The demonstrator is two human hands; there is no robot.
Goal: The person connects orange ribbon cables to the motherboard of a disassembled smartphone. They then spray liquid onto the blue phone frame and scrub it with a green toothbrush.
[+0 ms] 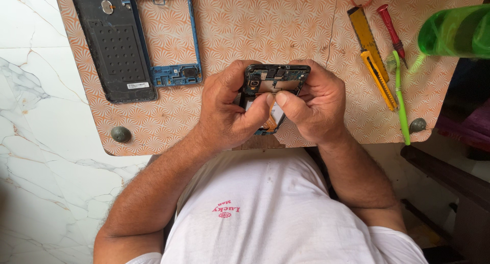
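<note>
- An opened black smartphone body with exposed circuit board (274,85) is held above the near edge of the orange-and-white patterned work board (286,24), at the centre of the view.
- The left hand (227,108) is closed around the phone's left side, its thumb laid across the lower interior.
- The right hand (316,105) is closed around the phone's right side, its thumb pressed onto the interior just beside the left thumb.
- Both grips are judged firm; the phone is carried wholly by the two hands, and contact with the board cannot be told.
- Already removed, by the look of things: a black rectangular plastic back cover (115,44) lies at ten o'clock from the phone, well apart from the hands.
- A blue plastic mid-frame with a small circuit section at its lower edge (171,39) lies touching that cover, at eleven o'clock.
- Disassembly is therefore judged well advanced; internal parts remain seated in the held body, so work inside is judged unfinished.
- What sits under the thumbs is hidden; an orange patch shows near them.
- Untouched at two to three o'clock: a yellow utility knife (375,60), a red-handled screwdriver (392,30), a green toothbrush (401,100).
- A translucent green plastic container (454,31) stands at the far right edge.
</note>
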